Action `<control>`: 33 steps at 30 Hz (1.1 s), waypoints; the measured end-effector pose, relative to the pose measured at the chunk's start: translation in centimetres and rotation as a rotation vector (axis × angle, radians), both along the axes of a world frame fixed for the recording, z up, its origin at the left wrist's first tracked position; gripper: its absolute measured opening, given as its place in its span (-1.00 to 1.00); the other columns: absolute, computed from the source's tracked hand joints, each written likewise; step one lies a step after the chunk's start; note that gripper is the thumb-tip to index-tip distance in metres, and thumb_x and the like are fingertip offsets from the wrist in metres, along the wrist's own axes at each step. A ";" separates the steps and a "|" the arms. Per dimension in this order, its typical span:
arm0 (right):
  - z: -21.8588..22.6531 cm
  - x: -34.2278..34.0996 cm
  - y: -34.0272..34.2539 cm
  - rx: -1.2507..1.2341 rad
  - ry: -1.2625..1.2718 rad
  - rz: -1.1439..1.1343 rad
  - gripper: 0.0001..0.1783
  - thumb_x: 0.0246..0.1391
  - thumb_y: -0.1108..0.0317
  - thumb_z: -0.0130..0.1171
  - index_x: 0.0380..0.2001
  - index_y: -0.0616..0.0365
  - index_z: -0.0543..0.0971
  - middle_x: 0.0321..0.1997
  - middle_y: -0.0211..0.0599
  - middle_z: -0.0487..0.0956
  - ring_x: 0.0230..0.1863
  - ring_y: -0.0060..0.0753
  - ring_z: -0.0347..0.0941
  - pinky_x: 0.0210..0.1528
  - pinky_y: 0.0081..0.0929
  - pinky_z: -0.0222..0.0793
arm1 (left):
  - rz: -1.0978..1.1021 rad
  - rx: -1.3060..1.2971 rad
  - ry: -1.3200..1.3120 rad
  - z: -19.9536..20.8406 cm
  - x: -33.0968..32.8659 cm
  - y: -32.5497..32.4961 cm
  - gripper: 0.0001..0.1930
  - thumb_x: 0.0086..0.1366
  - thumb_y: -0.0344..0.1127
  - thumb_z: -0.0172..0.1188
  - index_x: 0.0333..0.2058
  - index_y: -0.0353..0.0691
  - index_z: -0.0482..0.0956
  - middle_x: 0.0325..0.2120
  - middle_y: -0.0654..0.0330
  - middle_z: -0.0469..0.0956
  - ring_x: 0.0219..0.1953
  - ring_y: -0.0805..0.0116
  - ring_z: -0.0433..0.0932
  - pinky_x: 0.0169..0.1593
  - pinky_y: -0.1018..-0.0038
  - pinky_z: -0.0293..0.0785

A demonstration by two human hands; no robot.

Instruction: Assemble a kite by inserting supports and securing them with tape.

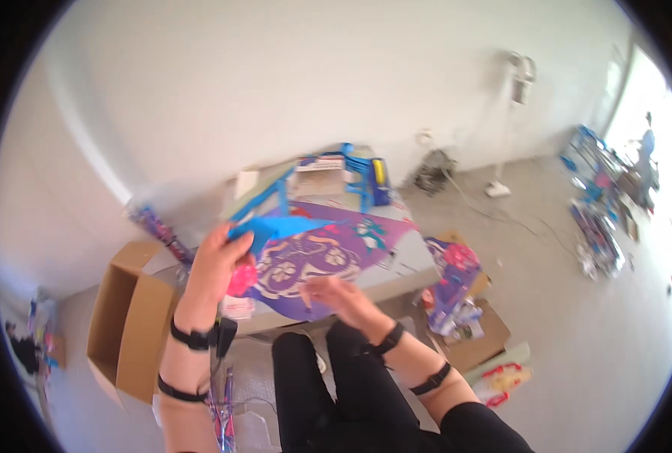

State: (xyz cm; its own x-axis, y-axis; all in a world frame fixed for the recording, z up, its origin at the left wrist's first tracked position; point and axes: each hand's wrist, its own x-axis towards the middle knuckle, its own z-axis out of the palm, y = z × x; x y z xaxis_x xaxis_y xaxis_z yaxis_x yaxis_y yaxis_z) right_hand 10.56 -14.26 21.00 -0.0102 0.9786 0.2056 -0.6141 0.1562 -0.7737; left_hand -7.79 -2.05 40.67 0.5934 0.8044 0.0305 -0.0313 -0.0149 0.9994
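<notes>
My left hand [221,264] is closed with its thumb on a bright blue folded sheet [275,229], which sticks out to the right in a point. Below that hand hangs a bright pink frilly bunch [242,279]. A purple printed sheet [306,260] with pale flower shapes, curved lines and a teal figure lies across the table under both hands. My right hand [342,298] is over its near edge, fingers bent and blurred. Whether they grip the sheet or anything small I cannot make out.
On the table's [411,260] far side are blue straps [268,200], a cardboard box [319,181] and a blue-and-yellow pack [380,181]. An open carton [128,317] stands left; purple-and-pink packages [457,279] lie right. A stick vacuum [513,113] stands by the wall.
</notes>
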 end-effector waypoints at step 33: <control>6.0 2.5 -13.0 -0.287 0.456 -0.742 -0.84 0.16 0.45 0.14 -0.18 0.16 0.47 -0.31 -0.32 0.55 -0.28 -0.34 0.55 -0.21 -0.32 0.50 | -0.192 -0.014 0.582 -15.2 -18.0 -16.1 -0.76 0.04 -0.55 0.19 -0.24 -0.35 0.58 -0.47 0.20 0.62 -0.44 0.44 0.55 -0.27 0.54 0.44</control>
State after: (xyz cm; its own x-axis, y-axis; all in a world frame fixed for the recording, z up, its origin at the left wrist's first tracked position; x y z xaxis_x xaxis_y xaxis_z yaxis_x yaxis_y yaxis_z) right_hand 13.04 -27.23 27.02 0.6638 0.7159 -0.2165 -0.6883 0.4716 -0.5512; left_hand -25.80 -18.14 25.43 0.6442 0.6793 -0.3516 0.5188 -0.0503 0.8534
